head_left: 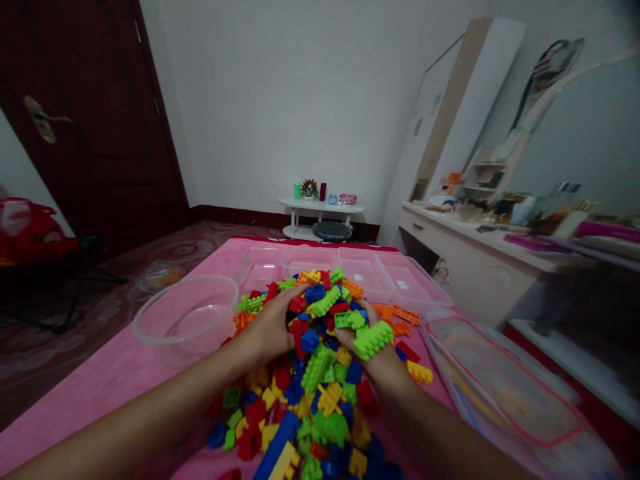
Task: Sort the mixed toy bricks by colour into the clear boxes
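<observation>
A big heap of plastic building blocks [320, 367] in green, yellow, red, blue and orange lies in front of me. My left hand [273, 327] is curved around the heap's left side, its thumb and fingers gripping blocks. From the right, my right hand [370, 347] cups more blocks, with a large green block [373, 340] resting over it. Blocks are gathered between both palms, and most of the right fingers are hidden among them. A long blue block [277, 447] lies at the near edge of the heap.
A round clear tub [187, 310] stands left of the heap on the pink table cover [125, 393]. Behind it are several clear trays [367, 270]. Red-rimmed lids [510, 380] lie at right. A dressing table [480, 253] stands beyond the right side.
</observation>
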Demonstrator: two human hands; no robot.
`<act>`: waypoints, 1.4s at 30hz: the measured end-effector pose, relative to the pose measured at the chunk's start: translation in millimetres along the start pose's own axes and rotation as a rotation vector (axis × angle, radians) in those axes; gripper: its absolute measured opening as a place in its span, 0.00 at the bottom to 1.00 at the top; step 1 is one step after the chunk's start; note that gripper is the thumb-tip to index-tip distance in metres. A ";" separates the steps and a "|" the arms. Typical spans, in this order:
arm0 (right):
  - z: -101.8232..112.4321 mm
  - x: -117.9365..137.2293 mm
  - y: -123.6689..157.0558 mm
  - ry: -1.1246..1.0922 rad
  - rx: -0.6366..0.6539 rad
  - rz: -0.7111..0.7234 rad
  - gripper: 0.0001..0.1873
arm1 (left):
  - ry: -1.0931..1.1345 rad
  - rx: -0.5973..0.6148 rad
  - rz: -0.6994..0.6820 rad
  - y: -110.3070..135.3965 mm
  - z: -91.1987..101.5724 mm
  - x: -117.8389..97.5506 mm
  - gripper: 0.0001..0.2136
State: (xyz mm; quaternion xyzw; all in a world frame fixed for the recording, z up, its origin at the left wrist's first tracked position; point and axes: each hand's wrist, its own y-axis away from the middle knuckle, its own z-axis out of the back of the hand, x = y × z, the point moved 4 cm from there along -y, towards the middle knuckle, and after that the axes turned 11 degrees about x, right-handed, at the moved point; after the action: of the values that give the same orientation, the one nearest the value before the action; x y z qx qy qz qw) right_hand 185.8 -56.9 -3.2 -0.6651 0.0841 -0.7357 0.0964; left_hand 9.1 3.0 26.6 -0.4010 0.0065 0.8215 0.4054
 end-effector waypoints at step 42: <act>-17.2 41.3 131.6 0.971 0.766 0.604 0.34 | -0.117 0.817 -0.285 160.4 3.2 -80.0 0.26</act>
State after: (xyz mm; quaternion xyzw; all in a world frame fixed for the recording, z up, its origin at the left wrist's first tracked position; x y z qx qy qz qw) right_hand 168.7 -194.7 1.6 -0.1265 0.0336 -0.8691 0.4770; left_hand -72.7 -156.5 31.5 -0.1572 0.2523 0.7087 0.6399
